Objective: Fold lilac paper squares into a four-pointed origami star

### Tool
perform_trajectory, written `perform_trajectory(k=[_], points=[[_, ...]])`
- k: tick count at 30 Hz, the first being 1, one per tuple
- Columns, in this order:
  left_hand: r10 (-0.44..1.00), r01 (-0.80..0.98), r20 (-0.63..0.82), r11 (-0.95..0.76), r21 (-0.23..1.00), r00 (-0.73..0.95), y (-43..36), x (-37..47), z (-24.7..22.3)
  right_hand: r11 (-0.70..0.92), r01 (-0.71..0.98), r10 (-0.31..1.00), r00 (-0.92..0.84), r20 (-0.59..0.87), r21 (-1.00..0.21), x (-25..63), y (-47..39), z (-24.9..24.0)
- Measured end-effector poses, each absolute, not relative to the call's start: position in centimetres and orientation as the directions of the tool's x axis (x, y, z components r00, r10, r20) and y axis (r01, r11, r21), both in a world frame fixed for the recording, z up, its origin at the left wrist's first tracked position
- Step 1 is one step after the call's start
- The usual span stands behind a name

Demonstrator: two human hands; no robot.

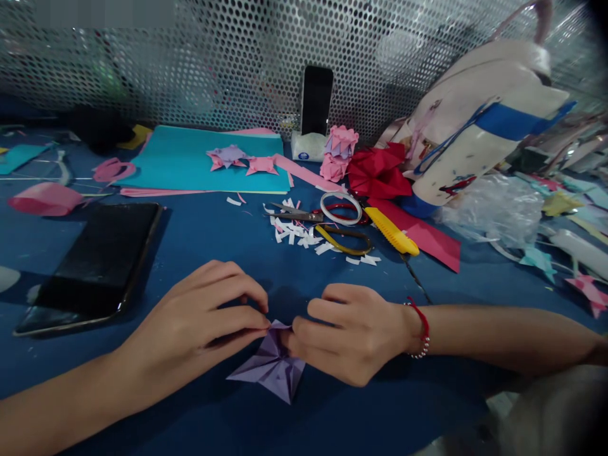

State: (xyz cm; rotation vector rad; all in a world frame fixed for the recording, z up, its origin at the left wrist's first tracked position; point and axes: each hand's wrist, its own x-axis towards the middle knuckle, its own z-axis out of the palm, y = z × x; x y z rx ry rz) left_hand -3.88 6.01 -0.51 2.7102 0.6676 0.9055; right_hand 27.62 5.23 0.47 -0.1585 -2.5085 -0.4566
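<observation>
A folded piece of purple origami paper (pixel 275 367) with pointed corners lies low in the head view, close to the table's near side. My left hand (pixel 204 316) comes from the left and pinches its top corner between thumb and fingertips. From the other side, my right hand (pixel 342 332), with a red string and beads at the wrist, grips the paper's upper right edge. Its fingers are curled, and the thumb is partly hidden. Two points of the paper spread free toward the front, creased and slightly raised.
Scissors (pixel 304 215) lie among white paper scraps (pixel 297 235), beside a yellow cutter (pixel 392 231). A phone (pixel 102 266) rests at left. Behind are blue paper sheets (pixel 171 158), pink origami pieces (pixel 262 166), a red paper flower (pixel 380 171), an upright phone (pixel 316 100) and a bottle (pixel 479 149).
</observation>
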Motion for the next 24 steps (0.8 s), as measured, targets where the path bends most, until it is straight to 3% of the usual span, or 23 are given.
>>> perform_trajectory(k=[11,17,24], points=[[0.298,0.386,0.554,-0.921,-0.046,0.777,4.7,-4.0,0.0,0.924,0.179,-0.042,-0.829,0.557,0.337,27.5,5.4,0.8],[0.300,0.389,0.543,-0.920,-0.055,0.785,5.2,-4.0,0.0,0.953,0.206,0.067,-0.861,0.504,0.224,27.5,5.6,1.3],[0.286,0.344,0.583,-0.939,0.011,0.761,4.7,-4.5,0.2,0.970,0.195,0.092,-0.852,0.516,0.148,27.5,5.7,1.0]])
